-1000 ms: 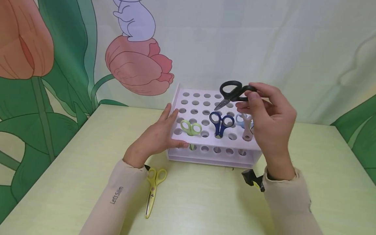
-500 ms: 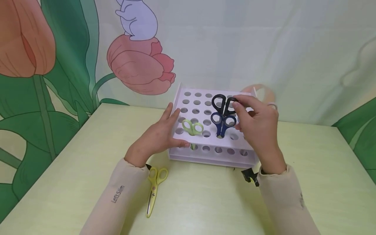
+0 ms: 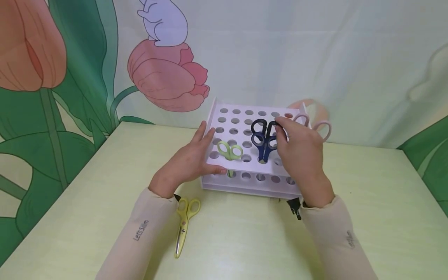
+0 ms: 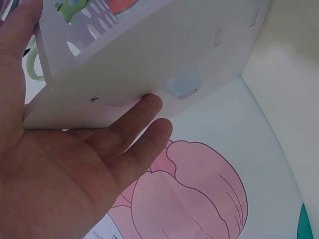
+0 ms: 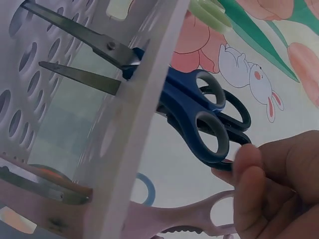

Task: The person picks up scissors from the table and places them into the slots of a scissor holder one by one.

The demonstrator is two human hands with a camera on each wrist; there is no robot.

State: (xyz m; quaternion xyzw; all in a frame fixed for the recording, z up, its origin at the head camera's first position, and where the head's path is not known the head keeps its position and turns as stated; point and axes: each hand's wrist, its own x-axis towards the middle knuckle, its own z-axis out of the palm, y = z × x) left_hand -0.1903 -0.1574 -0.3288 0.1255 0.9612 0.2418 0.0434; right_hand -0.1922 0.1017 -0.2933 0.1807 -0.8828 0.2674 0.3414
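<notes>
My left hand (image 3: 183, 161) rests against the left side of a white rack (image 3: 238, 166) with rows of round holes. Its fingers lie straight along the side panel (image 4: 144, 64), the thumb at the front edge. My right hand (image 3: 302, 159) pinches one handle loop of black scissors (image 3: 269, 129), just behind blue scissors (image 3: 260, 149) standing in a front hole. In the right wrist view, a second blade (image 5: 82, 79) shows below the top panel beside the blue scissors' blade. Light green scissors (image 3: 229, 153) stand in the front row at left.
Pink scissors (image 5: 174, 219) stand at the rack's right end, partly behind my right hand. A light blue loop (image 5: 151, 191) shows near them. Yellow scissors (image 3: 182, 233) lie on the table (image 3: 238, 241) by my left sleeve. A printed curtain (image 3: 262, 58) hangs behind.
My right hand has moved left and down with the black scissors, which turned from slanted to point-down and sank into the rack behind the blue pair. My left hand stays put.
</notes>
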